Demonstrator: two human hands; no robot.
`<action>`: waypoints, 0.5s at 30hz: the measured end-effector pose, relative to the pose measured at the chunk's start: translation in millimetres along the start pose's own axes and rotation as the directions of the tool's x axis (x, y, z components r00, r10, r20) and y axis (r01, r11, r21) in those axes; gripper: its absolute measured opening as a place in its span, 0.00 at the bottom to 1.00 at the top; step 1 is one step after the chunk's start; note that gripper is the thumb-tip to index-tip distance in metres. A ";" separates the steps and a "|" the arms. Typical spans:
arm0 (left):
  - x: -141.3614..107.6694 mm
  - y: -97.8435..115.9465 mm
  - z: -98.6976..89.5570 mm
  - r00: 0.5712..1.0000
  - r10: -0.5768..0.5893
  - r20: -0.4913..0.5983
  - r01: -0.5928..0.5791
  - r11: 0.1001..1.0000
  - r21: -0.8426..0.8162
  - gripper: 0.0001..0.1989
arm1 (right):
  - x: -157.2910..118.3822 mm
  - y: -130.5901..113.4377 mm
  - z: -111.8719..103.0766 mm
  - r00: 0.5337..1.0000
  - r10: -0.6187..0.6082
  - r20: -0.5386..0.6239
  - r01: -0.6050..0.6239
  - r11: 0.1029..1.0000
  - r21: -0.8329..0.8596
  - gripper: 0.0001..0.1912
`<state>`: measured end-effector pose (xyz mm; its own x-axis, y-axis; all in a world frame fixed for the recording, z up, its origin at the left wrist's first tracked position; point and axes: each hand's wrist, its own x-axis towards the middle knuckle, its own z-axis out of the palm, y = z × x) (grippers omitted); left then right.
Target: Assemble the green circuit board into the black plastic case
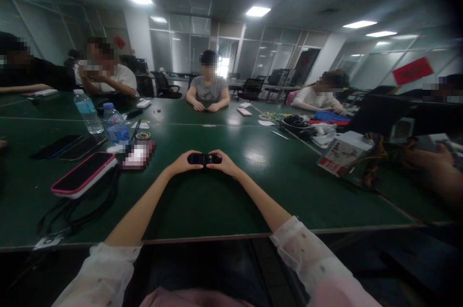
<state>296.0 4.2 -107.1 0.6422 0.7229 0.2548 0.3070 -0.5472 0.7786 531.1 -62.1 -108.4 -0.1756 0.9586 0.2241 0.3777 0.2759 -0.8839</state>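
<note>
Both forearms angle forward and inward, left hand and right hand curled, facing each other.

A green table is bearing a blue-capped bottle; just left of it a clear bottle is standing, on its near side a pink-edged device is lying, well right a pen-like stick.

Free passage: over the table ahead of the right hand. Obstacles: at left, a blue-capped bottle and pink-rimmed device; at right, a box and pen.
</note>
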 end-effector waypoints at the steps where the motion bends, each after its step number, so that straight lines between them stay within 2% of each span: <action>1: 0.0 0.0 -0.2 1.000 0.001 0.000 -0.001 1.000 0.001 0.33 | 0.3 0.4 0.1 1.000 0.006 -0.001 -0.006 1.000 0.003 0.32; 15: 0.2 -1.1 0.6 1.000 0.002 -0.012 -0.002 0.999 -0.032 0.35 | 0.5 -5.9 1.1 0.999 0.050 -0.020 -0.048 0.996 0.075 0.33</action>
<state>296.2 4.7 -108.2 0.6344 0.7269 0.2629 0.2830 -0.5349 0.7961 527.8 -63.3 -103.6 -0.1385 0.9724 0.1877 0.3162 0.2230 -0.9221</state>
